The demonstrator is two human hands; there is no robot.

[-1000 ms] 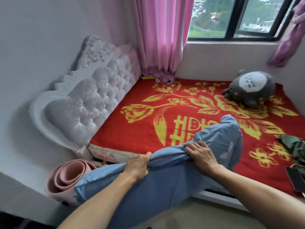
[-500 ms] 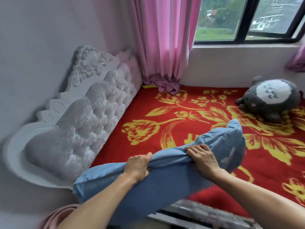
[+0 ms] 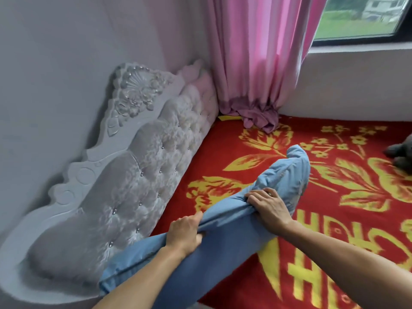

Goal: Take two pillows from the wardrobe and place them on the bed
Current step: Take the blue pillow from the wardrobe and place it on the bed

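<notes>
Head view: a light blue pillow (image 3: 225,233) is held above the bed (image 3: 225,141) by both hands. Its long axis runs diagonally, from a near end at the lower left, beside the headboard (image 3: 124,186), to a far end pointing up and right toward the middle of the bed. The far end is rumpled and folds over at its tip. The near end is partly hidden behind the left forearm.

The left hand (image 3: 185,234) grips the pillow's upper edge near mid-length; its fingers (image 3: 199,236) are curled into the fabric, with the thumb on top. The right hand (image 3: 268,207) grips the same edge farther along; its fingers (image 3: 256,195) are closed on a bunched fold, and one finger carries a ring.

The bed is covered by a red blanket (image 3: 334,230) with yellow flower patterns and large yellow characters; these are partly covered and cannot be read. No label or brand is legible on the pillow.

A pink curtain (image 3: 256,63) hangs in the corner, its hem resting on the blanket. A grey plush toy (image 3: 401,155) lies at the right edge.
</notes>
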